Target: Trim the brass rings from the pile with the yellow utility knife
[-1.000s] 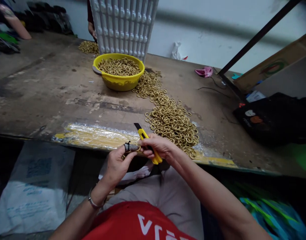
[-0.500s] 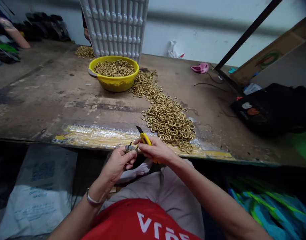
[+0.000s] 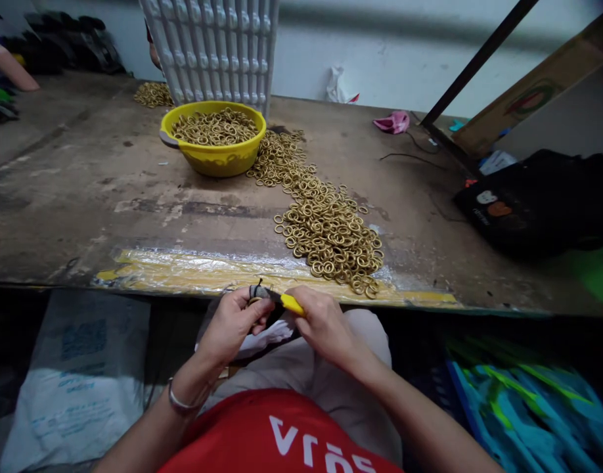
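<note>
Left hand [image 3: 231,323] pinches a small brass-coloured ring [image 3: 255,301] between tape-wrapped thumb [image 3: 259,292] and forefinger, over the lap just below the near edge of the worn wooden workbench [image 3: 85,197]. Right hand [image 3: 326,326] is closed around a yellow plastic utility knife [image 3: 292,304], its tip at the ring. The work likely goes best with shallow strokes, blade angled away from that thumb, ring gripped firmly. Beyond lie a loose heap of matching rings [image 3: 331,236] and a yellow plastic basin [image 3: 213,161] full of them.

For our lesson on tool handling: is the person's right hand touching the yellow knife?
Touching. The head view shows the right hand closed around the knife, whose yellow handle pokes out toward the left hand and its ring.
</note>
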Action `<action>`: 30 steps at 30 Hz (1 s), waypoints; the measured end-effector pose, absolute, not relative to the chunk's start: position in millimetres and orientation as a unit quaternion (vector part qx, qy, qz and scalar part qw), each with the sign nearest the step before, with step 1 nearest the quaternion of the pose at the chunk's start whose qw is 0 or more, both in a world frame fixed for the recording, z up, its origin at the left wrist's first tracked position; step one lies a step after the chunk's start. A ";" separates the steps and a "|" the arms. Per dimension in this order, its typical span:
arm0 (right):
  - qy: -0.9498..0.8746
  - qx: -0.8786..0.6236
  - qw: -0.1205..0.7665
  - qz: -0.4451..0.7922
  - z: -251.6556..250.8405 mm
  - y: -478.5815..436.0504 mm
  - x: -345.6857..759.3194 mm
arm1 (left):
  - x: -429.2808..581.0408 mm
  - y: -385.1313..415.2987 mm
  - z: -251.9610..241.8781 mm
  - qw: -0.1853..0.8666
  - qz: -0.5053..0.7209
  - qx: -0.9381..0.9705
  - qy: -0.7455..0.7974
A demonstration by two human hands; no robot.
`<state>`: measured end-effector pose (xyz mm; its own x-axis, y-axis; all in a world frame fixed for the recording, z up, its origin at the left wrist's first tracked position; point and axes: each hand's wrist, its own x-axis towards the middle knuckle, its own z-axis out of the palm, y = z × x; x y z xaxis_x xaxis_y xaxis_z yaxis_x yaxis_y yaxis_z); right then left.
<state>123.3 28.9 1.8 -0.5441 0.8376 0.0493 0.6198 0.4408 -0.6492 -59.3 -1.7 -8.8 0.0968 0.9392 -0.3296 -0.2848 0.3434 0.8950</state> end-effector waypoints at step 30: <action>-0.840 -0.542 -0.014 0.012 -7.6 147.1 69.8 | -77.3 4.2 -16.4 0.719 0.508 0.231 0.414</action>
<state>69.8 147.1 -7.6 -0.4114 0.9107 -0.0374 0.9114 0.4115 -0.0049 -77.3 4.2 -16.4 0.1416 0.9220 -0.3604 -0.5387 0.3772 0.7533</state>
